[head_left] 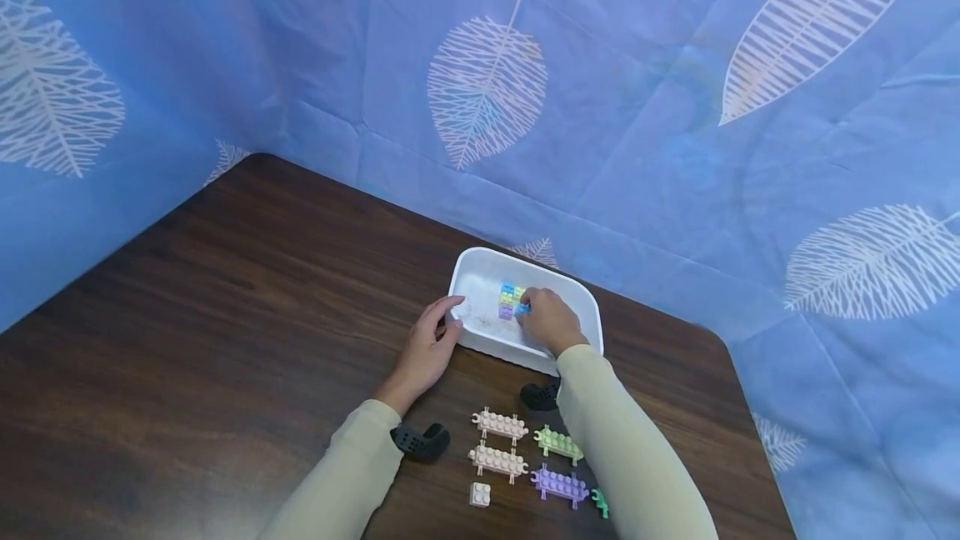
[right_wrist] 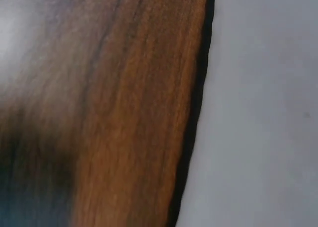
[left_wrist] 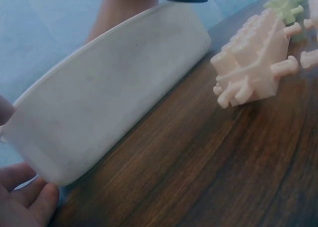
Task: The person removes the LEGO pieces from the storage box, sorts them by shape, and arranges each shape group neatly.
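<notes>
A white plastic tub [head_left: 517, 350] stands near the table's far edge. My left hand [head_left: 427, 348] holds its left end, the thumb at the rim; in the left wrist view the fingers [left_wrist: 42, 204] lie against the outer corner. Reaching inside the tub, my right hand [head_left: 553, 322] pinches a blue building block [head_left: 522, 307] at its fingertips. Beside that block, a small group of coloured blocks [head_left: 506, 300] in blue, yellow and purple sits on the tub floor. The right wrist view has only the tub's outer wall [right_wrist: 258, 108] and table, without the hand.
Nearer me on the dark wooden table [head_left: 225, 315] lie two pale pink studded pieces [head_left: 498, 460], a light green one [head_left: 558, 442], a purple one [head_left: 560, 484], a small pale block [head_left: 480, 494] and a green piece [head_left: 600, 502] partly behind my right sleeve. A blue leaf-patterned cloth [head_left: 615, 148] hangs behind.
</notes>
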### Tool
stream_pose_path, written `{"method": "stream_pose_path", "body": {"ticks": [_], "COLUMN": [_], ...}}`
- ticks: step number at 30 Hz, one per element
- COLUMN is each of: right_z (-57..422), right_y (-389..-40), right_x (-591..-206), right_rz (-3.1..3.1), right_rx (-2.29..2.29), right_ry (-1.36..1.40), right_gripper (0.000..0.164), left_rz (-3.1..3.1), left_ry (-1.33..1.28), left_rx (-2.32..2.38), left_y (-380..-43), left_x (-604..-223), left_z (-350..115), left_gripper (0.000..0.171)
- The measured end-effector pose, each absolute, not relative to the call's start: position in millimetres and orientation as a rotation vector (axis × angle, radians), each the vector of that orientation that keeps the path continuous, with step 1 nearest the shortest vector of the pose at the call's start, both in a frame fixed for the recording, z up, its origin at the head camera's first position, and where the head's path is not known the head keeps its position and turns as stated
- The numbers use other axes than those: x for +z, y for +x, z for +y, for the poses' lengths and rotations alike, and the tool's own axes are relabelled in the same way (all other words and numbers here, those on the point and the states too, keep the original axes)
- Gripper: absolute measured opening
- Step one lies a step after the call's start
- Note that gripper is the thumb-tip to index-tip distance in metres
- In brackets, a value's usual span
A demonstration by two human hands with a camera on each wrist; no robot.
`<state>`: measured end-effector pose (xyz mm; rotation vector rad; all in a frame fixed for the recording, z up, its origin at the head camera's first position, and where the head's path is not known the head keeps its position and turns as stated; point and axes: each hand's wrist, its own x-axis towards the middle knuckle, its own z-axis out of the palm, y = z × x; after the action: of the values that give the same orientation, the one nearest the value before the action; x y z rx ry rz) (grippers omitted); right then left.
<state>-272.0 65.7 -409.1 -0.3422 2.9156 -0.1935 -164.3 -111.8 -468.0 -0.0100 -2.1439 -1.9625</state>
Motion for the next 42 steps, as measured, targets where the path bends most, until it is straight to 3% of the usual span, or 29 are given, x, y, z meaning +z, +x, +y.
{"method": "stream_pose_path", "body": {"ticks": [16,30,42], "right_z": [85,101,113], "right_y": [-239,-176,-112], "right_x": [-382,-351,-362], "right_rz": [3.007,3.172,3.108], "right_rx": [-0.222,-0.250,-0.312], "right_ry": [-0.449,-0.678,-0.759], "right_gripper": [0.028,0.028,0.023], "left_rz": [-2.117,-2.091,-2.119], "left_ry": [-0.051,-0.071,-0.074], "left_rx": [-1.971,-1.997,-2.001], "left_y": [-161,-164,-165], "left_x": [-474,-469,-469], "left_z": [-108,-110,-111], "left_gripper": [0.037,0.037,0.039]}}
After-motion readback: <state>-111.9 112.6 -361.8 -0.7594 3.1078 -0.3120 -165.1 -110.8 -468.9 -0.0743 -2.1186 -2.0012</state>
